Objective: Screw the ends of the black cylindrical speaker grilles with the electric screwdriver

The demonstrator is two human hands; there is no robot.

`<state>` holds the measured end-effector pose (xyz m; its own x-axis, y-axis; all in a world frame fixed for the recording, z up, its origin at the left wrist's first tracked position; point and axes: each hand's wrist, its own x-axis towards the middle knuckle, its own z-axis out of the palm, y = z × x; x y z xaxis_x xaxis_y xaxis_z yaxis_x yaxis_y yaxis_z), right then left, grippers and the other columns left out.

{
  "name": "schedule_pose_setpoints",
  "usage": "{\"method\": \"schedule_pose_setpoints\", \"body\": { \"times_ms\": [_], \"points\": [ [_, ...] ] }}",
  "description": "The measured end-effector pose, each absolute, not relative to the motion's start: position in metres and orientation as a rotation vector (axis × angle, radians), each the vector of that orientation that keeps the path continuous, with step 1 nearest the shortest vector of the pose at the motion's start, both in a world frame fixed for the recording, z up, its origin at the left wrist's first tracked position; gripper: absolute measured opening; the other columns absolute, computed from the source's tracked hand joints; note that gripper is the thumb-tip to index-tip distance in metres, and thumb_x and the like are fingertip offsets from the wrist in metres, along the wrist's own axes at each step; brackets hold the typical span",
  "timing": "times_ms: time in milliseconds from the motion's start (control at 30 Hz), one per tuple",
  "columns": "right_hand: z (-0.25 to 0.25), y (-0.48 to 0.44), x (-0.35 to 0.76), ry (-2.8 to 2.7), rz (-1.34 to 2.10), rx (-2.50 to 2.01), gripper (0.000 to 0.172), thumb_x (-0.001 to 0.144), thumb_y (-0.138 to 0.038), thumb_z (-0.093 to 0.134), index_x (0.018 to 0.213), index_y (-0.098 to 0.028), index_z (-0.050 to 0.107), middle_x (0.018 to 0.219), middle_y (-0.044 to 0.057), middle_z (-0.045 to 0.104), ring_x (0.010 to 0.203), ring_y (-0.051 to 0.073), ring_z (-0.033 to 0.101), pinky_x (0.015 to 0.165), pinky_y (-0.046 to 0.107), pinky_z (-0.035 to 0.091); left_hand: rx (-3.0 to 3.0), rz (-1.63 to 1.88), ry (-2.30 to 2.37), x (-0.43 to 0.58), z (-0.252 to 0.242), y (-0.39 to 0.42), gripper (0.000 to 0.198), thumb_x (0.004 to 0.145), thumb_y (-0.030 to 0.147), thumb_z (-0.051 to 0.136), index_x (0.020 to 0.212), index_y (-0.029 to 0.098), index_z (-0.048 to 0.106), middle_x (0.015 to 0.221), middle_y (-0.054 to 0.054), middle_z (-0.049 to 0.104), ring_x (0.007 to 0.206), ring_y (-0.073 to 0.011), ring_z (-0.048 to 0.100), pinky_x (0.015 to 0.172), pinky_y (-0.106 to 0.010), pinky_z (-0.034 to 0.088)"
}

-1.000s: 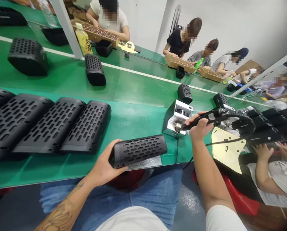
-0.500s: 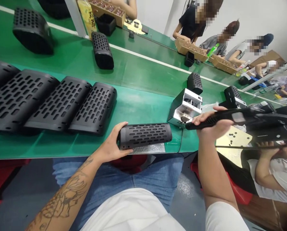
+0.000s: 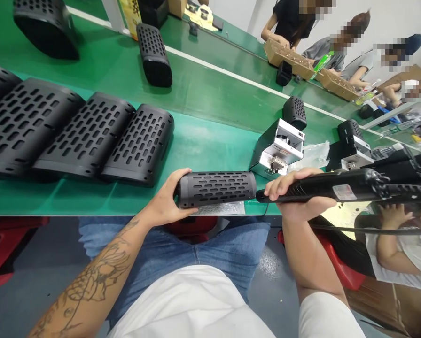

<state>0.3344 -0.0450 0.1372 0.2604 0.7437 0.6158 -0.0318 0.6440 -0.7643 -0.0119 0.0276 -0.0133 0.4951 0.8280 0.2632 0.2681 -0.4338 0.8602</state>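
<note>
My left hand [image 3: 166,202] grips the left end of a black perforated speaker shell [image 3: 217,188] that lies on its side at the near edge of the green belt [image 3: 203,145]. My right hand [image 3: 295,192] is closed round a black electric screwdriver [image 3: 337,187], held level with its tip at the shell's right end. A silver screw feeder [image 3: 279,146] stands just behind the tool.
Three larger black perforated shells [image 3: 87,136] lie side by side on the belt to the left. More shells [image 3: 154,54] rest further back. Across the belt several people work at cardboard trays [image 3: 290,56]. Another person's hands [image 3: 401,218] are at the right.
My right hand has brought the screwdriver down from beside the feeder and leftward, so its tip now meets the shell's right end. The view has tilted down. My left hand keeps its hold.
</note>
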Motion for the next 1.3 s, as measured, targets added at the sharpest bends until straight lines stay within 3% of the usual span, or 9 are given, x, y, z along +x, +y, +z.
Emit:
{"method": "schedule_pose_setpoints", "body": {
  "times_ms": [200,333,733,967,1167,1300],
  "points": [
    [0.156,-0.056,0.334,-1.246,0.563,-0.713,0.062,0.098,-0.092,0.074,0.120,-0.035,0.085,0.064,-0.005,0.070,0.039,0.019,0.055,0.042,0.036,0.056,1.942,0.896,0.903,-0.012,-0.009,0.026,0.119,0.083,0.048,0.106,0.183,0.027,0.045,0.182,-0.018,0.057,0.171,-0.0450,0.059,0.149,-0.063,0.044],
    [0.180,-0.076,0.326,-1.306,0.595,-0.717,0.071,0.098,-0.098,0.069,0.130,-0.038,0.090,0.068,-0.002,0.071,0.044,0.021,0.060,0.048,0.042,0.062,1.965,0.900,0.905,-0.011,-0.005,0.023,0.119,0.082,0.047,0.106,0.182,0.026,0.045,0.181,-0.018,0.058,0.170,-0.0443,0.060,0.148,-0.062,0.046],
    [0.187,-0.076,0.219,-1.269,0.995,-0.816,0.040,0.104,-0.071,0.085,0.124,-0.036,0.080,0.081,0.000,0.078,0.067,0.026,0.075,0.077,0.053,0.074,2.036,0.986,0.827,-0.002,-0.005,0.015,0.123,0.077,0.042,0.111,0.181,0.026,0.047,0.176,-0.019,0.061,0.165,-0.0428,0.065,0.143,-0.057,0.055],
    [0.163,-0.029,0.202,-1.489,0.965,-0.548,0.070,0.086,-0.092,0.091,0.123,-0.034,0.082,0.076,-0.005,0.078,0.053,0.019,0.069,0.059,0.040,0.070,1.997,0.987,0.829,0.002,-0.001,0.010,0.123,0.079,0.044,0.111,0.183,0.026,0.047,0.180,-0.019,0.059,0.163,-0.0407,0.067,0.138,-0.051,0.059],
    [0.142,-0.024,0.201,-1.515,0.994,-0.524,0.074,0.075,-0.085,0.104,0.123,-0.035,0.078,0.073,-0.007,0.073,0.049,0.017,0.065,0.056,0.037,0.066,1.998,0.999,0.806,0.004,-0.004,0.009,0.126,0.079,0.047,0.112,0.184,0.029,0.044,0.178,-0.018,0.059,0.161,-0.0412,0.068,0.138,-0.053,0.059],
    [0.135,-0.023,0.197,-1.547,1.045,-0.469,0.070,0.083,-0.090,0.095,0.126,-0.037,0.077,0.074,-0.007,0.073,0.046,0.014,0.059,0.052,0.034,0.062,2.012,1.011,0.790,0.006,-0.004,0.010,0.123,0.081,0.049,0.109,0.184,0.028,0.044,0.175,-0.020,0.061,0.161,-0.0427,0.067,0.139,-0.057,0.057]
  ]
}}
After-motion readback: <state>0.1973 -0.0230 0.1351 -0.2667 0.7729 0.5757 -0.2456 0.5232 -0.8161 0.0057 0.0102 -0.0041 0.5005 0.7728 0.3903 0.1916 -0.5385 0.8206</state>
